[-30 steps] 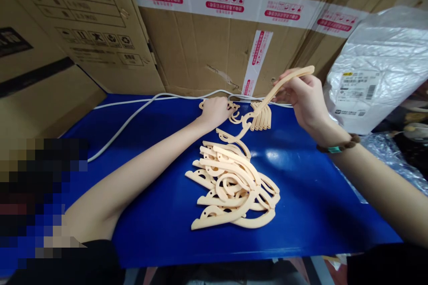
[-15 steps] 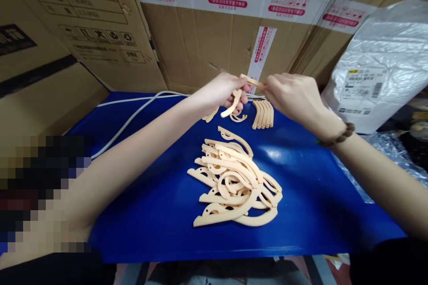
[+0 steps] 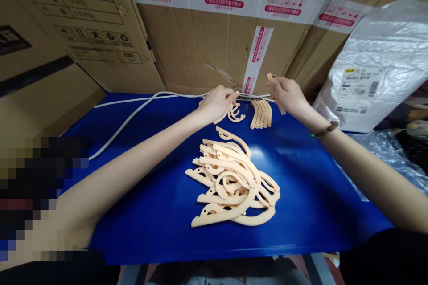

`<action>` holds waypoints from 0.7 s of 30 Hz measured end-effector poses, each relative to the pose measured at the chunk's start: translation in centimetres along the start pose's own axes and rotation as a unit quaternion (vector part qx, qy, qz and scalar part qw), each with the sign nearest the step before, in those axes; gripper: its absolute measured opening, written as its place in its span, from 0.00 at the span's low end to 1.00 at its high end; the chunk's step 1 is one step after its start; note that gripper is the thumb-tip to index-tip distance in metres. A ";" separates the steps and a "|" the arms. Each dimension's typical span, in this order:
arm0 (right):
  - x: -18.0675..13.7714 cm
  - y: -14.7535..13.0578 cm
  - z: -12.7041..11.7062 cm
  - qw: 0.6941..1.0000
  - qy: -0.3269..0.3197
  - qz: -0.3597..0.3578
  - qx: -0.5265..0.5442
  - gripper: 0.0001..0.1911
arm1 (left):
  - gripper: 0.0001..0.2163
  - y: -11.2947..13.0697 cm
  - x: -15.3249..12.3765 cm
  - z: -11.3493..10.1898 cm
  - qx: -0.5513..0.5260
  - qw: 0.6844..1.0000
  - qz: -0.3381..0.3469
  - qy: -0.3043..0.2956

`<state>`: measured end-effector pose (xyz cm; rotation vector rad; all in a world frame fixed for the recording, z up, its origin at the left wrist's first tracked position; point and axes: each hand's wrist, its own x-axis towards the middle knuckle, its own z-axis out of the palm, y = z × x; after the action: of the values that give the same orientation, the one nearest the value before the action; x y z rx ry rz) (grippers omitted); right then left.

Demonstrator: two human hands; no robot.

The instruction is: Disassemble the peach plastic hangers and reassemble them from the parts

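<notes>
A heap of cream plastic hanger pieces (image 3: 232,185) lies in the middle of the blue table top (image 3: 160,213). At the far edge my left hand (image 3: 217,102) is closed on a hooked hanger piece (image 3: 224,116), low beside a small group of hooked pieces (image 3: 236,113). My right hand (image 3: 289,95) is closed on a straight cream strip (image 3: 274,91), held just right of a neat row of curved strips (image 3: 261,113).
Tall cardboard boxes (image 3: 207,31) with red-and-white tape wall off the back and left. A white cable (image 3: 133,113) runs along the far table edge. A silvery plastic bag with a label (image 3: 374,71) leans at the right, with clear plastic wrap (image 3: 391,156) below it.
One second ago my right hand held one long hanger piece up. My two hands then met at it. Now they have parted, each holding a piece, and lowered toward the two groups.
</notes>
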<state>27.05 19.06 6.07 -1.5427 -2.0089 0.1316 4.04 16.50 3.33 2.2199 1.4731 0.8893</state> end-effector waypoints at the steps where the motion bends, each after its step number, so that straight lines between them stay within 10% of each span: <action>1: 0.0 1.0 -0.4 0.999 0.018 -0.003 -0.026 0.16 | 0.17 -1.0 0.4 0.0 0.014 1.000 -0.008 -0.005; 11: -5.1 5.2 -2.1 0.967 -0.074 -0.126 -0.211 0.07 | 0.08 -7.1 0.8 -0.1 0.155 0.987 -0.039 0.036; 16: -6.7 5.4 -1.3 0.945 -0.145 -0.153 -0.249 0.11 | 0.13 -5.2 -0.2 -0.2 0.167 0.985 0.027 0.039; 21: -6.6 5.5 -0.5 0.948 -0.153 -0.159 -0.228 0.13 | 0.20 -0.4 -0.8 1.7 0.152 0.960 0.216 -0.097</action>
<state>32.99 14.71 1.55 -1.5013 -2.6501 -0.2552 4.67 16.03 1.53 2.8339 1.1131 0.5599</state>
